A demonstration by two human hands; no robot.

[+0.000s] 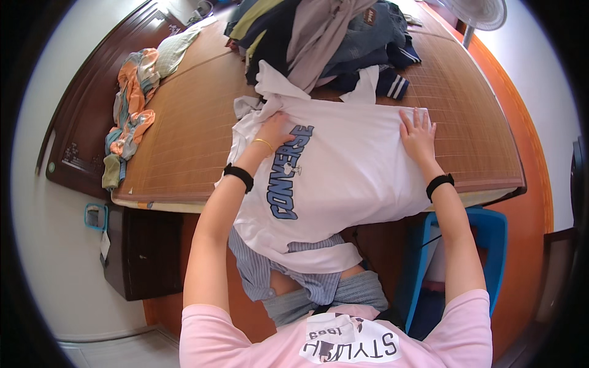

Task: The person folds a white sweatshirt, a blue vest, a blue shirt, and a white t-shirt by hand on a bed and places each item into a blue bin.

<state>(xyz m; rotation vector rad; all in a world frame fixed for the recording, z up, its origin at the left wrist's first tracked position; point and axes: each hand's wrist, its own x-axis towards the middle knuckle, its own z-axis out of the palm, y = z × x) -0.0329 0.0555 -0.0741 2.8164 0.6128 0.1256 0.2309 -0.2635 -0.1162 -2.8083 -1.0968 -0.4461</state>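
Note:
A white Converse T-shirt (354,156) with blue lettering and a small cartoon figure lies sideways before me on the woven mat of a bed. Part of it hangs over the near edge toward my lap. My right hand (418,133) rests flat on its right end, fingers apart. At the shirt's left part, beside the lettering, is my left hand (276,131); its thumb shows, but whether the fingers pinch cloth is unclear. Below the shirt, a blue-and-white striped garment (308,280) lies over my lap, partly covered.
A large pile of clothes (322,41) sits just beyond the shirt. Crumpled orange and grey cloth (133,101) lies along the bed's left side, by a dark headboard (92,101). A blue plastic bin (494,248) stands below right, a dark cabinet (142,253) below left, a fan (478,14) far right.

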